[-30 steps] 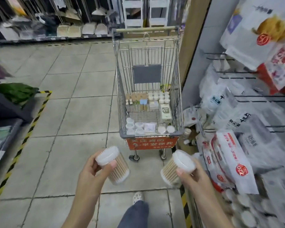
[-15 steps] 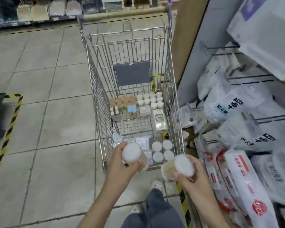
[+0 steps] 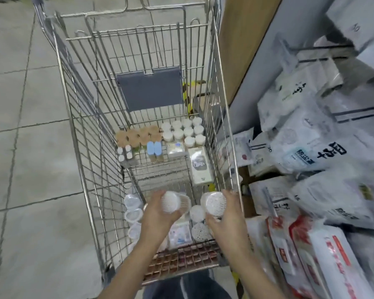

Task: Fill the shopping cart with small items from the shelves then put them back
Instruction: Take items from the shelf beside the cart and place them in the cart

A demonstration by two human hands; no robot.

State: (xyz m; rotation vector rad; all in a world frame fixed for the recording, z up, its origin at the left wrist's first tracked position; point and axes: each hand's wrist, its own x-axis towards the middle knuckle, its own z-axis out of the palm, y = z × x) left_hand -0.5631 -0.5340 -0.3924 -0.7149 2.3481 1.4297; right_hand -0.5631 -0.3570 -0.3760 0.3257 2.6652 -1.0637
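Note:
A wire shopping cart (image 3: 78,117) stands in front of me, seen from above. My left hand (image 3: 158,214) grips a round cotton-swab tub (image 3: 173,201) with a white lid, held inside the cart's near end. My right hand (image 3: 227,214) grips a second swab tub (image 3: 214,202) beside it, close to the cart's right wall. Below them on the cart floor lie more swab tubs (image 3: 200,230), clear round lidded cups (image 3: 133,200) and a flat packet (image 3: 179,233). At the far end stand rows of white tubs (image 3: 183,131), tan-lidded jars (image 3: 138,135) and a white box (image 3: 200,166).
Shelves on the right hold white plastic bags (image 3: 307,145) and red-and-white packs (image 3: 324,255), close to the cart's right side. A wooden shelf end panel (image 3: 242,39) rises beyond. Grey tiled floor (image 3: 26,147) lies to the left. My leg (image 3: 186,285) shows below the cart.
I have stepped up to the cart and lean over it. Both hands, each with its tub, moved forward and down into the cart's near end.

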